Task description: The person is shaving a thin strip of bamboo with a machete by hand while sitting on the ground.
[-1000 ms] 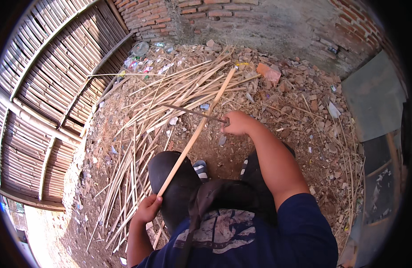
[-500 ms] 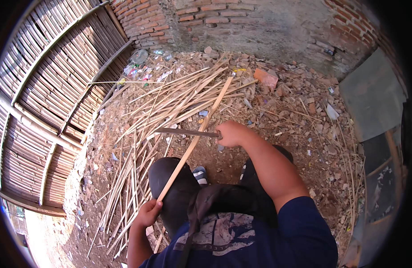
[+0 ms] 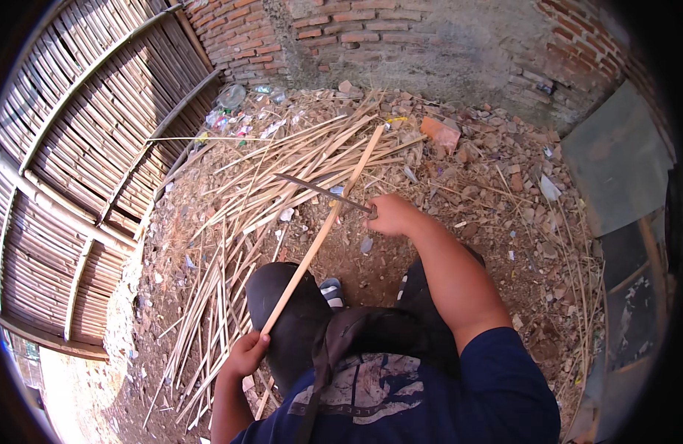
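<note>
A long, pale bamboo strip point(image 3: 306, 260) slants from beside my left thigh up and away over the ground. My left hand point(image 3: 247, 353) is closed around its near end, thumb on top. In my right hand point(image 3: 390, 215) is the handle end of a long, dark-bladed knife point(image 3: 319, 192). The blade points to the far left and lies across the strip, touching or just above it, beyond my left knee. Most of the handle is hidden by my fingers.
Many split bamboo strips point(image 3: 301, 166) lie piled ahead and to my left. Brick rubble point(image 3: 441, 133) and litter cover the ground toward a brick wall point(image 3: 364, 26). A bamboo-slat panel point(image 3: 75, 140) stands at the left, a grey sheet point(image 3: 619, 159) at the right.
The knife has slid a little farther along the strip, away from me, and its tip has swung up to the far side. My left hand has stayed in place.
</note>
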A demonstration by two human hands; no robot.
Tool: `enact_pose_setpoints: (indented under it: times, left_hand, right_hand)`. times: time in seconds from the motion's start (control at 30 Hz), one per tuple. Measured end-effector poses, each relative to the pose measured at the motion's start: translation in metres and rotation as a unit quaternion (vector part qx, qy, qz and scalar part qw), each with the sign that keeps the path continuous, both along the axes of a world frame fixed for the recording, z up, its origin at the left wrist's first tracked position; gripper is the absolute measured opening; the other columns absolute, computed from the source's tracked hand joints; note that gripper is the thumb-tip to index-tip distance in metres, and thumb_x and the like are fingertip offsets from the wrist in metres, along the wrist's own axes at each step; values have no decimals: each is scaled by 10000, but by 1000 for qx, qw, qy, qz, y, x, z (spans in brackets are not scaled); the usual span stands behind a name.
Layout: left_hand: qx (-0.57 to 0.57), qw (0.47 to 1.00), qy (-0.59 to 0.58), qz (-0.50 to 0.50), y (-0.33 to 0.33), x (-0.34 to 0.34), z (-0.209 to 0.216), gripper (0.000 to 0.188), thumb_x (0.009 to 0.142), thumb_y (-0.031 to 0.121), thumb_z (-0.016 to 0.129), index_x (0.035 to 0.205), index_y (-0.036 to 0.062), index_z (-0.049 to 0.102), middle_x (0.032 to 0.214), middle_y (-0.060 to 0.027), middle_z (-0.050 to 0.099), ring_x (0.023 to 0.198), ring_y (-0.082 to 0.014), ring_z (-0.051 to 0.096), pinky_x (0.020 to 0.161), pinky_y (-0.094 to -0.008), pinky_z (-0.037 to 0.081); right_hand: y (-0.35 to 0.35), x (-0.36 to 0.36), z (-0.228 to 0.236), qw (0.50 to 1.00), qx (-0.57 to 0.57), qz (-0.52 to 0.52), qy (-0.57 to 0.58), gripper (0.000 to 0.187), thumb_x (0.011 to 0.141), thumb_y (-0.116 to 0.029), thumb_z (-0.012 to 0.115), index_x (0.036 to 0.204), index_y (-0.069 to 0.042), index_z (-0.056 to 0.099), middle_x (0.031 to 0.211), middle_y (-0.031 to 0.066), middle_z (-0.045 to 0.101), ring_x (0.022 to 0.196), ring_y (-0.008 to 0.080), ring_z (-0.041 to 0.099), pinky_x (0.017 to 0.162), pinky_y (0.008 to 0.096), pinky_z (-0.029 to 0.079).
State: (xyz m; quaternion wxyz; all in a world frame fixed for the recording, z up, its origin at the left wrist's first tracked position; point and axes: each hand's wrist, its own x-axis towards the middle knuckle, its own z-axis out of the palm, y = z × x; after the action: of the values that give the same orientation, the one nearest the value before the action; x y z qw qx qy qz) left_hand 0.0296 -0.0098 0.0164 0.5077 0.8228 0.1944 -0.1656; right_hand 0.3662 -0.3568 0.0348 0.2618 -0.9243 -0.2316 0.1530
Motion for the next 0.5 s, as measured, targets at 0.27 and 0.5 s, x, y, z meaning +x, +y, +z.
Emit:
enact_pose_setpoints:
  times: [0.27,0.5]
  left_hand:
    - [-3,1000,2,0,-2,1,3,433,1035,418,550,829,40,600,704,48,521,652,-67,446,581,-269,388]
    - [-12,1000,-14,-2,1,-1,-4,435,1026,435,557,805,62,582,668,59,498,603,-58,426,538,-255,354]
  right_hand:
    - [7,-4,-16,999,5,42,-27,391,771,-346,778,1061,-93,710,910,188,704,887,356,684,794,448,531]
    - [6,-4,-9,999,6,36,-8,399,776,-353,784,1062,-85,707,916,182,705,893,350,687,802,438,530]
